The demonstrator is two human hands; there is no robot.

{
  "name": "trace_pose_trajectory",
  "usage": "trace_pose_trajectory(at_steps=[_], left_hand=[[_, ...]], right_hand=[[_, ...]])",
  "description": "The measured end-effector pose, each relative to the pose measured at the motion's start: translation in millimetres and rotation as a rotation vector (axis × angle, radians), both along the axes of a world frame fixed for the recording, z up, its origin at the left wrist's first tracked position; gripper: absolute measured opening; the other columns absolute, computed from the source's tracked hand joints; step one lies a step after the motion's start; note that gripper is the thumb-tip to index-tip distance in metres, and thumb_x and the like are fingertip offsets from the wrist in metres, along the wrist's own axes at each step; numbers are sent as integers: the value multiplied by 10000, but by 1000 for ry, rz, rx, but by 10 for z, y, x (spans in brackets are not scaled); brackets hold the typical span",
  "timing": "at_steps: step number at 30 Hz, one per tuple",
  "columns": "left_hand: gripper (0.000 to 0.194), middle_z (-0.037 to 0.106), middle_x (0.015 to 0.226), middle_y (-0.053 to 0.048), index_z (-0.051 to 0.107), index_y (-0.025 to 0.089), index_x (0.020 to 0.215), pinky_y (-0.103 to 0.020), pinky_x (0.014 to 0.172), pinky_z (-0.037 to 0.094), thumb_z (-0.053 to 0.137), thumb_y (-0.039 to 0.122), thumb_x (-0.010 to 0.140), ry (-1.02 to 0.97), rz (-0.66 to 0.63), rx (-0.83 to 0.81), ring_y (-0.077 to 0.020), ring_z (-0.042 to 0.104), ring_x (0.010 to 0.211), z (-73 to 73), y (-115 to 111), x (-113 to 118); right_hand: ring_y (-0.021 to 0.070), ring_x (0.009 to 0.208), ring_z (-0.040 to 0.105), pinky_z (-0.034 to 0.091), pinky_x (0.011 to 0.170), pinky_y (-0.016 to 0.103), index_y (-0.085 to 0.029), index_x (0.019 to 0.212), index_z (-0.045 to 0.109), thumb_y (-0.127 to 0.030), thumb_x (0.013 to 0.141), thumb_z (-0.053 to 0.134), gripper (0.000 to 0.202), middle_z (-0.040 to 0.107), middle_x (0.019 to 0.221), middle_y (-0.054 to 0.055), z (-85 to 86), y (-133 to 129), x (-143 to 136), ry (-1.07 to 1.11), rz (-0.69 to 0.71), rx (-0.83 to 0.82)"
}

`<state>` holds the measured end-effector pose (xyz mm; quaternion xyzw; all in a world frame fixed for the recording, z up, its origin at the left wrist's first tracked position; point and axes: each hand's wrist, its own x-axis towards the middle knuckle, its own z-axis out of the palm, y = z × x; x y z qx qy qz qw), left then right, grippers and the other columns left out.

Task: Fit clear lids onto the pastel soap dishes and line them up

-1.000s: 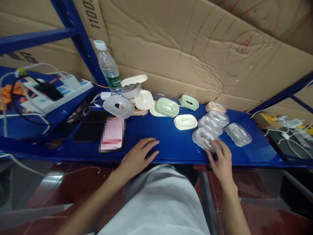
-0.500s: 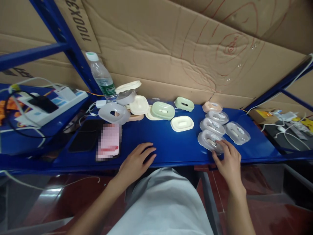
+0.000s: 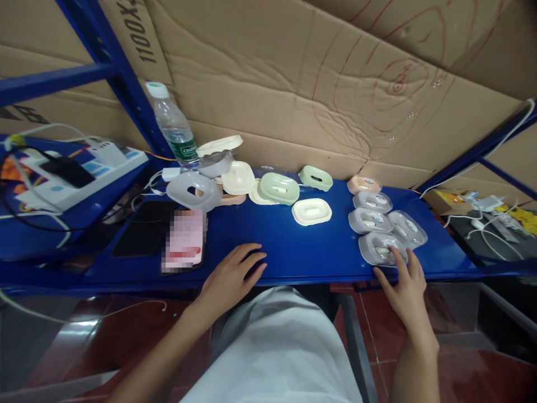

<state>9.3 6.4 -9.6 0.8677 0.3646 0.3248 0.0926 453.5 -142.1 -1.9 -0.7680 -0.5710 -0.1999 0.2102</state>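
The fingertips of my right hand (image 3: 405,282) rest on the near edge of a grey oval plastic box (image 3: 375,249) with a clear lid. Its fingers are spread and the thumb is apart from the box, by the table's front edge. Behind that box, more grey lidded boxes (image 3: 371,200) stand in a column, with a peach one (image 3: 364,184) at the back. Another grey box (image 3: 413,229) lies to their right. My left hand (image 3: 230,274) lies open at the front edge, holding nothing, to the right of a blurred-out pink phone (image 3: 184,240).
Mid-table lie a cream oval piece (image 3: 311,212), a green piece (image 3: 279,188) and another green piece (image 3: 316,177). A grey oval shell (image 3: 194,191) and cream parts are heaped near a water bottle (image 3: 178,131). Cardboard (image 3: 260,73) closes off the back; a power strip (image 3: 84,179) sits left.
My right hand has moved right, and the nearest grey box has slid right with it. The grey box behind it has also shifted slightly right. My left hand has stayed put.
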Motion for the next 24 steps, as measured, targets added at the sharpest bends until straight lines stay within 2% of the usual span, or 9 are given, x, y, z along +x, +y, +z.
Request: trace_pose_trajectory(at_steps=[3,6,9,12,14,16,18,20,24], left_hand=[[237,713,1315,-106,731,222,1188,-445,1007,620,552,336,1082,1,-5,12,-269,710,1177,1,1,2],[244,708,1317,-109,730,212,1188,-457,1011,616,546,335,1086,16,-3,18,-274,706,1178,0,-2,-2],[250,704,1321,-111,730,210,1194,-454,1011,614,542,339,1089,35,-4,19,-274,702,1177,-2,-4,-4],[246,709,1310,-112,732,204,1187,-463,1012,612,548,334,1086,30,-9,34,-282,701,1178,-5,-1,-1],[244,715,1300,-109,734,205,1187,-465,1010,614,553,333,1084,20,-13,41,-283,705,1173,-9,2,-1],[246,718,1297,-103,738,214,1185,-457,1015,613,554,341,1083,6,-14,42,-278,711,1172,-16,5,-2],[246,721,1298,-97,743,226,1178,-447,1017,613,553,350,1082,-4,-9,41,-272,715,1171,-25,8,-2],[248,725,1292,-93,747,233,1171,-440,1009,617,549,354,1083,-6,-3,47,-269,721,1161,-28,13,1],[238,734,1267,-89,743,232,1175,-433,1005,621,551,338,1082,9,-2,84,-265,722,1147,-16,21,12]], right_hand=[[470,1517,387,422,1124,687,-278,1590,485,-658,975,618,734,389,1670,208,-36,57,-116,9,29,29],[433,1410,504,448,1109,644,-266,1504,584,-596,979,664,625,552,1504,200,-29,111,-290,-7,52,109],[411,1297,579,424,1107,665,-313,1414,662,-595,958,705,538,619,1351,166,17,159,-472,-53,113,66],[451,1445,474,327,1174,743,-385,1475,610,-609,950,711,579,561,1418,147,102,255,-574,-28,289,-68],[436,1537,382,373,1193,706,-404,1554,525,-548,983,692,612,497,1501,141,167,347,-598,58,429,-132],[392,1555,378,443,1192,634,-415,1594,472,-446,1012,680,619,481,1517,130,228,447,-604,108,547,-126],[365,1533,418,453,1208,605,-427,1594,476,-372,1010,694,626,512,1479,118,295,557,-575,80,609,-55],[364,1494,466,454,1209,604,-426,1564,525,-356,990,722,611,539,1452,114,394,707,-457,21,605,47],[381,1395,545,471,1174,611,-333,1470,646,-502,947,752,560,553,1474,137,664,1220,149,-4,416,212]])
